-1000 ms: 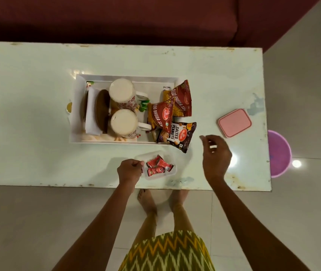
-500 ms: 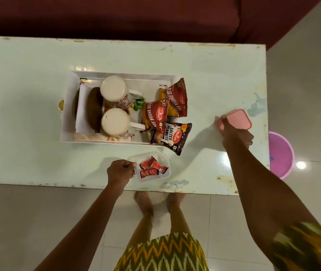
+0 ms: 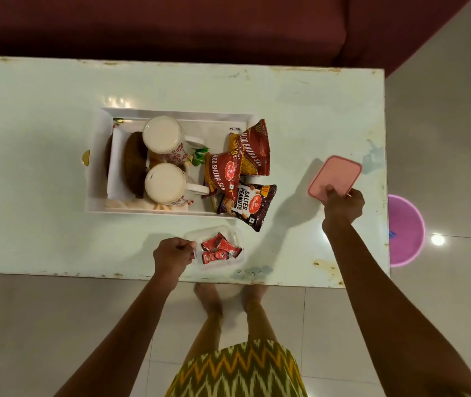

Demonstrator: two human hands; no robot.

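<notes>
A small clear plastic box (image 3: 235, 234) with a few red sachets (image 3: 219, 248) stands near the table's front edge. My left hand (image 3: 174, 255) grips its left rim with curled fingers. At the table's right side my right hand (image 3: 343, 206) pinches the near edge of a pink lid (image 3: 336, 176), which is tilted up off the table. A white tray (image 3: 93, 179) in the middle holds two white mugs (image 3: 165, 183), folded paper and dark round coasters. Two red snack packets (image 3: 252, 149) and a dark salted peanuts packet (image 3: 247, 204) lie over the tray's right end.
The pale green table (image 3: 27, 138) has chipped edges. A dark red sofa (image 3: 171, 21) runs along its far side. A pink tub (image 3: 406, 230) stands on the tiled floor to the right. My bare feet (image 3: 208, 299) are under the front edge.
My right hand moved from near the peanuts packet to the pink lid, took hold of its near edge and raised it. My left hand stayed on the clear box.
</notes>
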